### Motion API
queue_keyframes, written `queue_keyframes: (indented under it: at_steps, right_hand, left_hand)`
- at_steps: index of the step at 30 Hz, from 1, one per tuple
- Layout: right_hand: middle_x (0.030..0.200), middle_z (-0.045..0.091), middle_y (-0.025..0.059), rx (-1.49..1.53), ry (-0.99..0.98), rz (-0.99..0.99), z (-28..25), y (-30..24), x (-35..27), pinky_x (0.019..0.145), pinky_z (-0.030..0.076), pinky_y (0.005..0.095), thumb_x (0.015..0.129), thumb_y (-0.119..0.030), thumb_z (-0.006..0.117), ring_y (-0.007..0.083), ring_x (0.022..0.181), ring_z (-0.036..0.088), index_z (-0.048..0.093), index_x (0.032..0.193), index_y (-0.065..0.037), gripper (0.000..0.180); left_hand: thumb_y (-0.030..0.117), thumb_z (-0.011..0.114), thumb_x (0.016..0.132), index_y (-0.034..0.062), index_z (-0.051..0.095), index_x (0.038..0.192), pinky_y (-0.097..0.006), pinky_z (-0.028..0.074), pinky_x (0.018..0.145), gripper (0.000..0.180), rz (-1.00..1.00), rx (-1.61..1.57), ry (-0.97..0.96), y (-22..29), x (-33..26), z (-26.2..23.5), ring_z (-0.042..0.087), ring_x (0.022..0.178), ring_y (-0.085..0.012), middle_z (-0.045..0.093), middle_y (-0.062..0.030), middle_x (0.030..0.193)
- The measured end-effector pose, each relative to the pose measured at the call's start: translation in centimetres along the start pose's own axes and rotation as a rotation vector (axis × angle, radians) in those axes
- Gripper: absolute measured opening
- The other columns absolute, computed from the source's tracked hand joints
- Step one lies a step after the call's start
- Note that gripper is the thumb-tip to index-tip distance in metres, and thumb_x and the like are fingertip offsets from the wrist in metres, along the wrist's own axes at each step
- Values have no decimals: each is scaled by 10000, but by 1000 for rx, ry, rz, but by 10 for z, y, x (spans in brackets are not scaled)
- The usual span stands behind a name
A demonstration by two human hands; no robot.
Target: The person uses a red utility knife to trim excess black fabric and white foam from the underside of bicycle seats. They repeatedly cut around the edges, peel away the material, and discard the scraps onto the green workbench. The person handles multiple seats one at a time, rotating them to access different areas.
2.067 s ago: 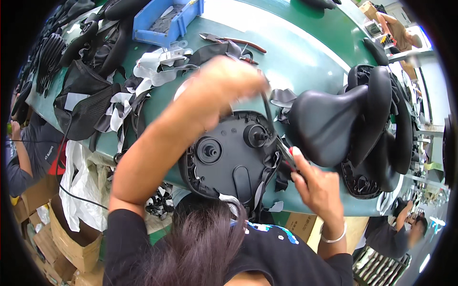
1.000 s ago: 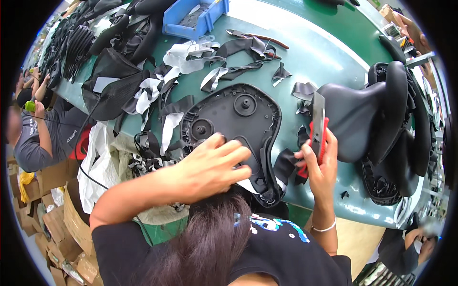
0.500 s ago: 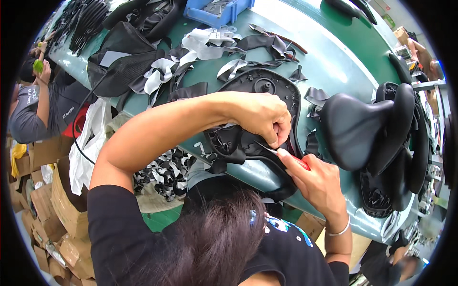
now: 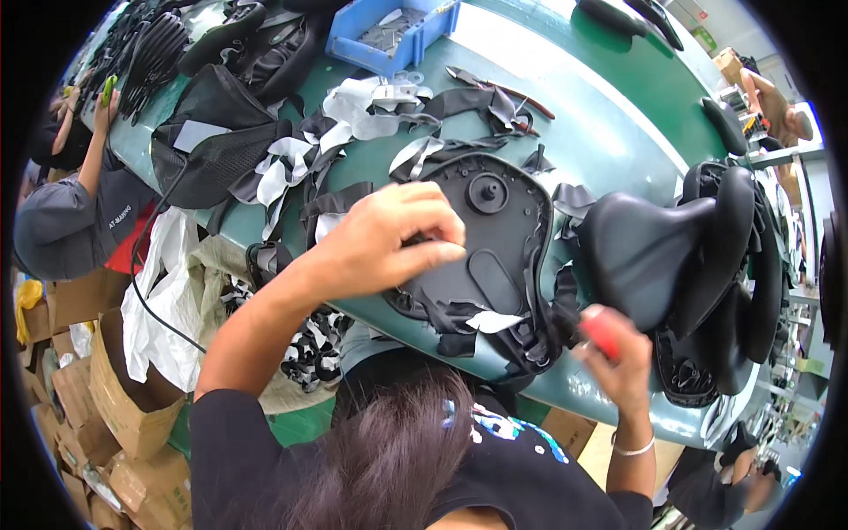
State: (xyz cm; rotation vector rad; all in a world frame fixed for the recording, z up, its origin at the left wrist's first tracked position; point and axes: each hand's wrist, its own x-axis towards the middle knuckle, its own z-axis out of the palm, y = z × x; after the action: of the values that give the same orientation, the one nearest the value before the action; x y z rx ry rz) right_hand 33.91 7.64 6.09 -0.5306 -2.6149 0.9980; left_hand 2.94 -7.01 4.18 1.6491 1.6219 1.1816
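The upturned black saddle base [image 4: 495, 238] lies at the green table's [image 4: 618, 115] near edge. My left hand [image 4: 389, 238] presses closed on its loose cover fabric; my right hand [image 4: 618, 353] grips a red-handled tool [image 4: 602, 331]. Best to keep the fabric taut before working.

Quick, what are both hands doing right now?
Left hand: fingers curled, pressing down on the upturned black saddle base.
Right hand: closed around a red-handled tool.
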Motion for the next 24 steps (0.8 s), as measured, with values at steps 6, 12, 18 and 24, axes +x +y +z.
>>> queue_keyframes:
  at_steps: [6, 12, 18, 24]
  right_hand:
    - [864, 630, 91, 178, 127, 308, 30, -13, 13, 698, 496, 276, 841, -86, 671, 161, 700, 600, 488, 1238, 8, 447]
    - [821, 650, 96, -75, 22, 39, 25, -8, -13, 625, 501, 306, 742, -87, 748, 227, 639, 617, 582, 1240, -60, 525]
    - [619, 506, 35, -517, -147, -96, 22, -25, 24, 471, 393, 329, 712, -176, 759, 191, 512, 523, 629, 1228, -191, 532]
    - [745, 584, 97, -193, -21, 30, 13, 5, 10, 547, 458, 314, 685, -174, 818, 220, 599, 580, 598, 1125, -62, 505]
  left_hand:
    - [381, 735, 723, 129, 656, 858, -381, 364, 777, 296, 311, 393, -324, 20, 12, 57, 508, 913, -217, 517, -43, 820]
    - [236, 713, 791, 1, 703, 833, -324, 471, 686, 239, -271, -216, -361, 1, 44, 49, 617, 751, -179, 623, -76, 750]
    - [224, 713, 790, -6, 701, 845, -281, 441, 680, 236, -415, -311, -329, 4, 47, 46, 569, 724, -130, 618, -33, 734]
    - [354, 579, 936, 19, 563, 991, -262, 412, 775, 339, -135, -634, 421, 25, 14, 2, 536, 815, -100, 577, -26, 861]
